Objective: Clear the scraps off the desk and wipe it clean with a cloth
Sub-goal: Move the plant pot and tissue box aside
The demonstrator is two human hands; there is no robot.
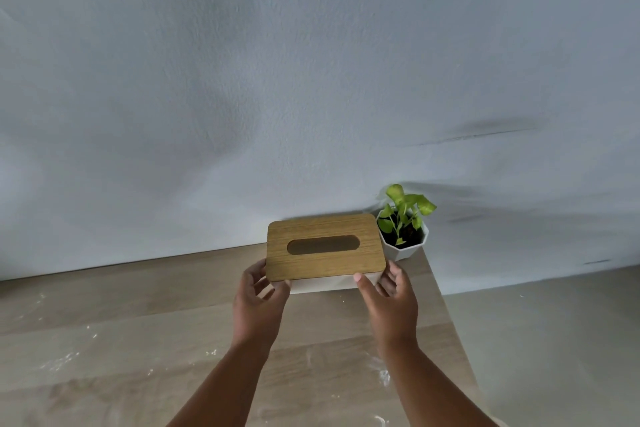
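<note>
The left hand (258,298) gripped the left end of the tissue box (325,250), with its thumb on the near edge and its fingers curled round the side. The right hand (389,298) gripped the right end in the same manner, with its thumb pressed against the front corner under the lid. The box consisted of a white body and a wooden lid (323,230) with an oval slot (323,245). The slot appeared dark; whether any tissue lay inside could not be determined. Whether the box rested on the tabletop (138,322) or was held just above it could not be determined.

The box was positioned at the far right area of the tabletop, near the wall (277,80). A potted plant (403,222) in a white faceted pot stood just beside the box, to its right, at the far right corner.

White scraps (57,362) and powdery smears were scattered on the wood-grain surface, to the left near the front and beside the right forearm (384,376). The floor (554,340) was visible beyond the right edge.
</note>
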